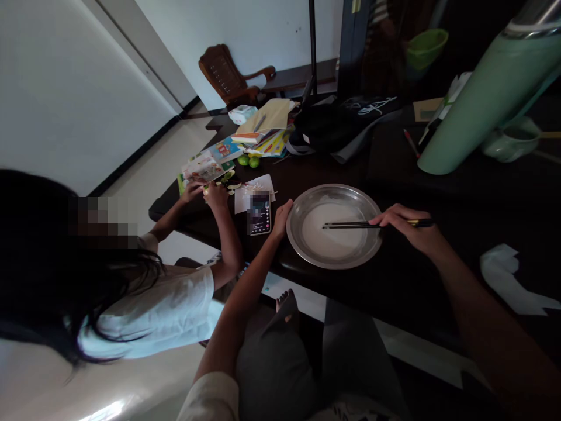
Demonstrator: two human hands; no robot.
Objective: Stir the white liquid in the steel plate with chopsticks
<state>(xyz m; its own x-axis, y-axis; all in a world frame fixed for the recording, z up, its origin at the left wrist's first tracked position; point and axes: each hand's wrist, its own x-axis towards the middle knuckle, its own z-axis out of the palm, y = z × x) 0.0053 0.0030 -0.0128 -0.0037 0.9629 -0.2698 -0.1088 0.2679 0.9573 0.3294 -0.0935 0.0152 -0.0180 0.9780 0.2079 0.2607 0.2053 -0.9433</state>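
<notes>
A round metal plate (298, 245) with white liquid in it lies on the dark table in front of me. My right hand (405, 225) is closed on a pair of dark chopsticks (350, 225), whose tips reach over the white liquid. My left hand (281, 216) rests against the plate's left rim, fingers curled at the edge. A phone (259, 213) with a lit screen lies just left of that hand.
A person in a white shirt (166, 310) sits at my left, both hands working on small pieces by two limes (248, 161). Books and papers (258, 137), a black bag (333, 126), a green cylinder (482, 99), a green mug (511, 143) and crumpled tissue (508, 278) crowd the table.
</notes>
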